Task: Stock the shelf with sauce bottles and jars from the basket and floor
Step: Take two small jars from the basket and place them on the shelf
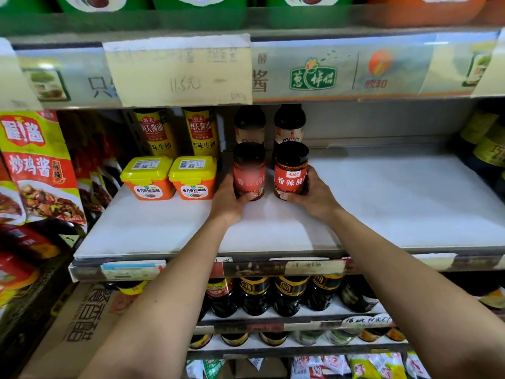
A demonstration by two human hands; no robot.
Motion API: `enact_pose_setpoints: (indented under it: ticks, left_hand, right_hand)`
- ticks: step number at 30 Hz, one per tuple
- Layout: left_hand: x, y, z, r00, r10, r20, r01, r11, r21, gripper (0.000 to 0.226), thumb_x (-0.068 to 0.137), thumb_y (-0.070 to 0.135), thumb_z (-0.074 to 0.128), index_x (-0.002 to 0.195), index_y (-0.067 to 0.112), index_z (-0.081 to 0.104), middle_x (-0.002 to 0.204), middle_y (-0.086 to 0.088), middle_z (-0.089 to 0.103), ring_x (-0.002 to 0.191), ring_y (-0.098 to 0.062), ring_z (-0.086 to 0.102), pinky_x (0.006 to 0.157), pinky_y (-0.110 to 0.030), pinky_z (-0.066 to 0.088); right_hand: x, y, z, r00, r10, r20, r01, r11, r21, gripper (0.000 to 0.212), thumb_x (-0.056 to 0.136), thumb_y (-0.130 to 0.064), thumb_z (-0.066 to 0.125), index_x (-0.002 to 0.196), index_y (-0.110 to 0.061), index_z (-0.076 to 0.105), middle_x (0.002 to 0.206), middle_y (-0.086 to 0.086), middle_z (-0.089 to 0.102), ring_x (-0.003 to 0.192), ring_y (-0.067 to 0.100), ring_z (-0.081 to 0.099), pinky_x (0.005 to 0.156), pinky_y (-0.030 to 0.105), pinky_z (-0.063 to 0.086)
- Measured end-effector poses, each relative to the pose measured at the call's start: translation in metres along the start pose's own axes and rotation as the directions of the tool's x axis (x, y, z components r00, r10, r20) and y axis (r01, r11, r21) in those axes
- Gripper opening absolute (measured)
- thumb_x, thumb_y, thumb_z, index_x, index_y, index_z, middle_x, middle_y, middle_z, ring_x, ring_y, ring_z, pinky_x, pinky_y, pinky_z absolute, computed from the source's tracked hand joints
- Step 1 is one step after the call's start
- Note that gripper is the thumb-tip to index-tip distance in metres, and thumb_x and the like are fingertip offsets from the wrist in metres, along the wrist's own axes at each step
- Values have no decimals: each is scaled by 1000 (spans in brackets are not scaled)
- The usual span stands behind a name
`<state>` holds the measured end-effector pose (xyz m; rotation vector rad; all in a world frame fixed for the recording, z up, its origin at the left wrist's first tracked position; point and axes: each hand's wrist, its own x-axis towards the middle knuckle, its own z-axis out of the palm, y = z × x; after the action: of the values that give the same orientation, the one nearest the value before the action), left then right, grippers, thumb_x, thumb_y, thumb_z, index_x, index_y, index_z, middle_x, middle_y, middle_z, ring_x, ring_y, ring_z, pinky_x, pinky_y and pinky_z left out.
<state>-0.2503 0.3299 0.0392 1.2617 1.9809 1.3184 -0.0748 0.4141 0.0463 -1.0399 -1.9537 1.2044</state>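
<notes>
Left hand (228, 199) and right hand (311, 194) are each gripping a jar (249, 170), fingers wrapped round. Both jars are going onto the shelf (382, 209) side by side, labels forward, in front of the bottles (289, 124), likely to form neat rows.

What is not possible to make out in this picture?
Head view:
- Left chili jar: label blurred.
- Two dark bottles: lower parts hidden behind it and the right chili jar.
- Paper price card: writing too faint.
- Basket and floor: outside the frame.

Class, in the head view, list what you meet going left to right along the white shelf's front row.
Left orange plastic tub with yellow lid → right orange plastic tub with yellow lid → left hand gripping left red-labelled black-lidded jar → right red-labelled black-lidded jar gripped by right hand.
</notes>
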Motion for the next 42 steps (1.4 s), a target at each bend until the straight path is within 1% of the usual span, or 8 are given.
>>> enact_pose_setpoints:
  ticks: [10,16,21,25,28,34,37,42]
  left_hand:
    - [-12,8,-3,998,-58,-8,57,997,-57,61,79,18,71,131,11,41,132,-10,54,118,-23,52,101,-36,41]
    - [-32,12,-3,974,-180,-134,158,974,-164,31,82,7,65,71,21,40,68,1,48,68,-12,46,78,-26,39]
    - [-70,23,-2,959,-49,-280,69,996,63,29,88,21,60,110,3,59,107,-11,64,100,-23,57,77,-18,36]
    - [-109,38,3,938,16,-346,-6,1000,28,30,88,16,58,116,6,52,94,-4,59,86,-17,56,75,-15,44]
    - [-142,35,1,889,40,-456,-36,999,19,26,88,13,59,112,6,54,80,3,57,78,-16,55,62,-5,40]
    - [-219,12,-37,812,-63,-580,62,998,-22,11,88,17,59,97,11,57,73,7,54,76,-18,58,72,-27,48]
    - [-266,-4,-60,771,-118,-626,99,993,-67,6,89,15,58,92,10,56,72,-3,56,62,-6,60,62,-14,48]
    - [-329,-33,-95,692,-207,-692,184,977,-109,9,88,17,60,80,12,59,63,-1,56,53,-1,57,56,-16,49]
  right_hand:
    - [-10,-3,-8,996,65,59,-66,998,2,106,66,-33,81,147,-27,13,140,2,47,127,20,47,106,33,37]
    - [-24,0,-19,990,120,71,-105,976,-191,84,83,-31,66,147,-12,15,149,8,36,133,23,40,111,34,31]
    - [-50,1,-27,998,34,50,-29,996,-89,52,83,-24,68,129,-10,49,133,9,53,123,24,51,104,30,39]
    - [-73,-7,-31,998,-64,10,64,998,-10,33,85,-17,64,116,-6,58,116,10,62,103,19,57,97,34,46]
    - [-95,-18,-23,985,-171,-2,171,981,91,22,86,-14,63,107,-7,60,95,3,63,88,13,59,81,23,50]
    - [-133,-36,33,928,-332,170,312,941,134,17,84,-12,65,100,-7,63,76,-5,59,73,7,56,72,18,48]
    - [-148,-43,74,898,-351,267,318,935,159,16,84,-10,65,99,-3,64,75,1,58,66,-2,55,66,9,44]
    - [-176,-52,136,815,-361,453,304,932,196,7,84,-11,65,88,-15,60,72,-2,57,68,11,60,70,27,48]
